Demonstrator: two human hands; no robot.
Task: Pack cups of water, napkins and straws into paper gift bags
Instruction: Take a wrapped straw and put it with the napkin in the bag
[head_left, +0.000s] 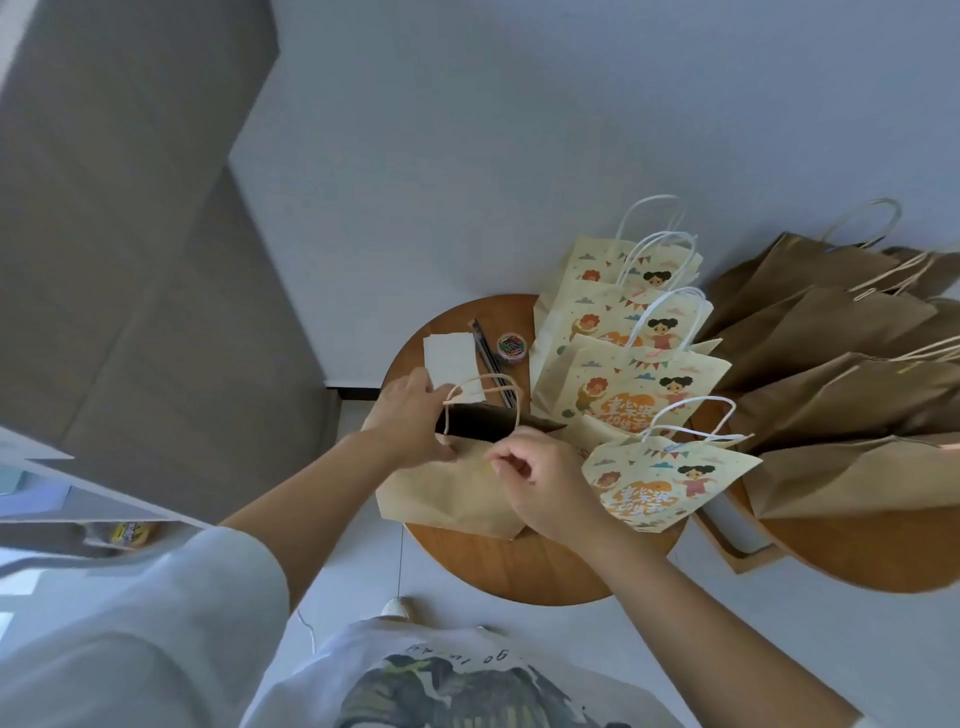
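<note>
Holding open the brown bag (452, 488) mouth, the left hand (410, 421) is pinching its rim; the right hand (540, 483) is curling, its grip unclear.

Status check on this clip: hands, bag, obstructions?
Left hand and right hand both gripping the plain paper bag's mouth, spreading it open. No cups visible. Printed bags crowd its right side.

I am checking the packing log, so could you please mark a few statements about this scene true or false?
1. Both hands are at the plain brown bag. True: left hand and right hand hold its mouth.
2. That bag is closed flat. False: its mouth gapes open.
3. The tub of paper clips sits on the round table. True.
4. The printed bags have brown handles. False: white.
5. A cup is in the right hand. False: no cup shows.
</note>
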